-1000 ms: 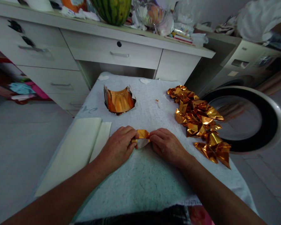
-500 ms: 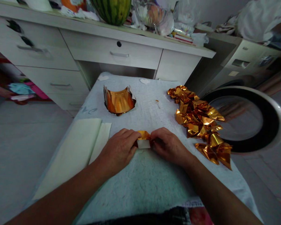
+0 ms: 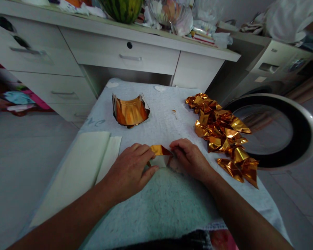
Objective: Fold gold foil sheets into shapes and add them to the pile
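Note:
Between my hands, on the cloth-covered surface (image 3: 159,205), lies a small sheet of gold foil paper (image 3: 159,150) with a pale underside, partly folded. My left hand (image 3: 133,166) has its fingers closed on the sheet's left end, the thumb below. At the right end, my right hand (image 3: 189,158) pinches the darker edge; its fingertips are partly hidden. Beyond them a curved stack of gold foil sheets (image 3: 130,111) stands on the cloth. Several folded gold foil pieces (image 3: 219,125) lie in a heap to the right.
Pale folded paper (image 3: 75,173) lies at the left of the cloth. A white drawer cabinet (image 3: 125,45) stands behind, with a watermelon (image 3: 122,10) and bags on top. At the right, a washing machine (image 3: 261,62) has its round door (image 3: 309,135) swung out beside the table.
The gold sheet shows wider between my hands, its right side now slanting. My right hand has moved slightly right and its fingers have shifted; my left thumb has come away lower. The view shifted slightly.

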The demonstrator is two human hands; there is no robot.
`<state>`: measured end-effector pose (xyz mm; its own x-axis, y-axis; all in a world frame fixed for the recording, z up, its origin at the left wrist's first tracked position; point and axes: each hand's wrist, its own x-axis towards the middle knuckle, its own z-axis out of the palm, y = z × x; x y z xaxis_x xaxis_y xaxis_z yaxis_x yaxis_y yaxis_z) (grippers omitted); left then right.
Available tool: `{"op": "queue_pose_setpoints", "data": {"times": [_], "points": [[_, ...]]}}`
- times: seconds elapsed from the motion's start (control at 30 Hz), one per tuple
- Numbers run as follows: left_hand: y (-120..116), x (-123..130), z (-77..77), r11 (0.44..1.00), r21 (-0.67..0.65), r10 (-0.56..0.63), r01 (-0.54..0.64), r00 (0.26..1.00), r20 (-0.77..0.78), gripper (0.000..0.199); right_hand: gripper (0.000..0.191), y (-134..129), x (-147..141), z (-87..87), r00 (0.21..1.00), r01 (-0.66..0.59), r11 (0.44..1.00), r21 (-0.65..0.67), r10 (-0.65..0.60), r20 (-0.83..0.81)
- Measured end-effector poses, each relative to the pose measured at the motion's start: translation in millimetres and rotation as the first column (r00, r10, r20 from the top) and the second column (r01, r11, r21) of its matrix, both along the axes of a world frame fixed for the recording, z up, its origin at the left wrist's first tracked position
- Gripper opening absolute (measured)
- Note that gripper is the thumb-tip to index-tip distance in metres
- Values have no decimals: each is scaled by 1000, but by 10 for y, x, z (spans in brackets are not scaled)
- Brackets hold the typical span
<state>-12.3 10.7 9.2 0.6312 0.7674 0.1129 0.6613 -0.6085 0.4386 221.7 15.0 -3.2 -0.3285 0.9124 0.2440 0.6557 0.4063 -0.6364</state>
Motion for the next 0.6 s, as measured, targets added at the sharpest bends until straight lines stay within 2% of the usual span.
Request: {"op": "queue_pose_setpoints", "data": {"times": [0.17, 0.3, 0.43, 0.6], "points": [[42, 37, -58, 999, 45, 3, -2, 1000, -26, 17, 7, -12, -48, 28, 1000, 22, 998, -50, -21, 19], [42, 53, -84, 997, 80, 5, -1, 999, -48, 20, 15, 3, -68, -21, 997, 75, 994, -74, -74, 29], [23, 67, -104, 996, 84, 2, -4, 1000, 28, 21, 19, 17, -63, -51, 997, 69, 993, -95, -71, -18], [23, 118, -141, 998, 55, -16, 10, 993, 115, 28, 13, 19, -59, -1, 996, 62, 990, -124, -70, -64]]}}
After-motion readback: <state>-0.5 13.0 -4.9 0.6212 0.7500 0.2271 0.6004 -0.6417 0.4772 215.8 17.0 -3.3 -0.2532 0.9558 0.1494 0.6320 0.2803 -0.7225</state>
